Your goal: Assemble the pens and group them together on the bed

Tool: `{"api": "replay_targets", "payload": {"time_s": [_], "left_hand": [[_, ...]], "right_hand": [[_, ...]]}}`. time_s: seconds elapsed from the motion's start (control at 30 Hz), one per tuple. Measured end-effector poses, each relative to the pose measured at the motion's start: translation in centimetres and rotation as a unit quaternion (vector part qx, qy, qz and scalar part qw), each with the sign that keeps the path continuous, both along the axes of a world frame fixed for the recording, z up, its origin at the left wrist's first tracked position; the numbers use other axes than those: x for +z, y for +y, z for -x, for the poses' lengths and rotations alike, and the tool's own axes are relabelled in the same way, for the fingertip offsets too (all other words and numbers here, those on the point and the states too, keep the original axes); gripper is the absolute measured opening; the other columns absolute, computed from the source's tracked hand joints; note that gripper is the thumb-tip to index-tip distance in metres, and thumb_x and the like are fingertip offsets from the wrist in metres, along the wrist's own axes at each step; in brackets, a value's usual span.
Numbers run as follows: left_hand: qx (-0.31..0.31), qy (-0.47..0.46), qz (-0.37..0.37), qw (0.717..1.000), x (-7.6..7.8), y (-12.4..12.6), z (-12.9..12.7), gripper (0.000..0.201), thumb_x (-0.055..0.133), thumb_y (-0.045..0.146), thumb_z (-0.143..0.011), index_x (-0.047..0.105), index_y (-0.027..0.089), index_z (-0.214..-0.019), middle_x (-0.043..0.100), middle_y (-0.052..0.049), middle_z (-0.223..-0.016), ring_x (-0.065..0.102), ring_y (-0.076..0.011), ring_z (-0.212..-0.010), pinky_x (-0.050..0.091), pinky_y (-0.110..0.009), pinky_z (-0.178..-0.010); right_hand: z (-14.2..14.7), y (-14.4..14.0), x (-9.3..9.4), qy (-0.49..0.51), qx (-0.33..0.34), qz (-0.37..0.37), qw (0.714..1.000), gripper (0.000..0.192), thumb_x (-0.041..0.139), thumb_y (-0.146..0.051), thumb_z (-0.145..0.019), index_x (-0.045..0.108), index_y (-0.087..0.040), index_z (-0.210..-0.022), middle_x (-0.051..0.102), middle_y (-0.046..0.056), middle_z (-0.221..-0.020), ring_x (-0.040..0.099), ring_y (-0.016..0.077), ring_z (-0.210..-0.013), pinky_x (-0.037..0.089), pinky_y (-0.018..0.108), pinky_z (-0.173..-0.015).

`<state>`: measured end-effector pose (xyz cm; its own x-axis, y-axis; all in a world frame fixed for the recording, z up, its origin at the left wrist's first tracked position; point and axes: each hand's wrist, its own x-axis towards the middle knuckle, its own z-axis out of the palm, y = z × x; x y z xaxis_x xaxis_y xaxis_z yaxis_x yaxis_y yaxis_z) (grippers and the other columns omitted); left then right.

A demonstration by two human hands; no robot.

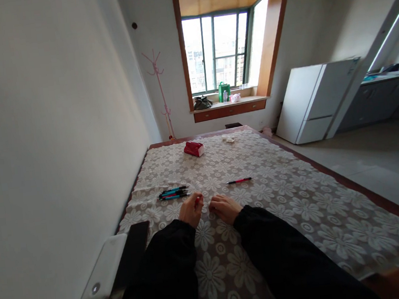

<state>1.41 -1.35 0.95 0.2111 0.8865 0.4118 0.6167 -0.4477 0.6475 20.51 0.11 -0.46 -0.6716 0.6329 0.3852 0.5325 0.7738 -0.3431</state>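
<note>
Take the clock's centre between your hands, twelve straight ahead. Your left hand (193,209) has its fingers curled in, and whether anything small sits inside cannot be told. Your right hand (225,207) is loosely bent over the patterned tablecloth (210,273), its fingertips partly hidden; no object shows in it, but you can't be sure it's free.

The blue-and-black pens (173,193) lie bunched at ten, just beyond your left hand; whether they touch it is unclear. The red-and-black pen (239,180) lies alone at two, apart from your right hand.

A sideways knock from your left knuckles could fan out the bunch, since nothing visible binds it. A careless push could roll the lone pen. At eight, your left sleeve (175,248) might drag the dark slab (134,245) into the white device (106,265), because they lie so close together
</note>
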Motion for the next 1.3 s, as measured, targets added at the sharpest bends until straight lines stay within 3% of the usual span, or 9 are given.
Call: {"api": "replay_targets", "payload": {"time_s": [0.17,0.27,0.43,0.6,0.7,0.97,1.13,1.3], "left_hand": [[-0.014,-0.025,0.012,1.0,0.0,0.0,0.0,0.017,0.042,0.032,-0.09,0.055,0.022,-0.092,0.066,0.0,-0.073,0.062,-0.0125,-0.064,0.043,-0.02,-0.059],[-0.02,-0.027,0.015,0.999,-0.1,0.1,0.0,0.018,0.042,0.033,-0.091,0.055,0.021,-0.092,0.066,0.0,-0.072,0.062,-0.0121,-0.063,0.043,-0.02,-0.059],[-0.005,-0.003,0.021,1.0,-0.3,0.1,-0.1,0.02,0.042,0.034,-0.091,0.056,0.02,-0.091,0.067,-0.001,-0.072,0.059,-0.0109,-0.059,0.041,-0.019,-0.056],[-0.008,0.024,0.03,0.999,-0.1,0.0,-0.1,0.022,0.041,0.035,-0.091,0.057,0.02,-0.092,0.067,-0.001,-0.076,0.057,-0.0109,-0.061,0.04,-0.02,-0.059],[-0.008,0.039,0.029,0.999,0.0,0.0,-0.1,0.022,0.041,0.034,-0.091,0.058,0.02,-0.092,0.067,-0.001,-0.076,0.057,-0.0113,-0.062,0.04,-0.02,-0.059],[-0.002,0.068,0.017,0.998,-0.2,0.0,-0.1,0.02,0.043,0.03,-0.089,0.06,0.02,-0.094,0.065,-0.002,-0.077,0.058,-0.0121,-0.066,0.04,-0.02,-0.062],[0.015,0.087,-0.002,0.996,-0.1,-0.1,-0.2,0.02,0.044,0.03,-0.089,0.061,0.021,-0.093,0.063,-0.002,-0.076,0.056,-0.0117,-0.065,0.038,-0.021,-0.061],[0.018,0.1,-0.008,0.995,-0.1,-0.1,-0.1,0.019,0.045,0.03,-0.089,0.061,0.021,-0.092,0.062,-0.001,-0.075,0.055,-0.0116,-0.064,0.037,-0.021,-0.059]], "right_hand": [[-0.1,0.8,-0.2,0.175,-0.067,0.084,0.979,0.017,0.046,-0.013,-0.082,0.061,-0.018,-0.09,0.058,0.003,-0.082,0.054,0.0154,-0.076,0.043,0.027,-0.07],[-0.4,1.4,-0.1,0.309,-0.115,0.153,0.932,0.018,0.049,-0.024,-0.084,0.064,-0.018,-0.091,0.056,0.001,-0.073,0.051,0.0126,-0.062,0.043,0.026,-0.059],[-0.6,1.8,0.3,0.468,-0.103,0.242,0.844,0.025,0.062,-0.042,-0.077,0.064,-0.018,-0.082,0.059,0.0,-0.061,0.055,0.0133,-0.055,0.046,0.027,-0.054],[-0.2,1.6,0.6,0.521,-0.091,0.269,0.805,0.028,0.071,-0.043,-0.068,0.064,-0.018,-0.079,0.066,0.002,-0.068,0.061,0.0161,-0.062,0.051,0.03,-0.059],[-0.1,1.5,0.7,0.519,-0.092,0.264,0.808,0.026,0.071,-0.042,-0.069,0.065,-0.018,-0.078,0.066,0.002,-0.068,0.062,0.0158,-0.062,0.051,0.029,-0.058],[-0.3,1.6,0.2,0.458,-0.123,0.224,0.851,0.02,0.065,-0.037,-0.073,0.066,-0.018,-0.081,0.066,0.002,-0.071,0.058,0.0134,-0.059,0.049,0.027,-0.056],[-0.4,1.4,0.0,0.401,-0.125,0.193,0.887,0.016,0.061,-0.033,-0.077,0.067,-0.018,-0.082,0.068,0.004,-0.079,0.061,0.0159,-0.069,0.05,0.028,-0.061],[-0.2,0.9,0.5,0.383,-0.115,0.171,0.9,0.014,0.06,-0.03,-0.079,0.067,-0.018,-0.082,0.069,0.004,-0.081,0.063,0.0174,-0.075,0.052,0.03,-0.067]]}}
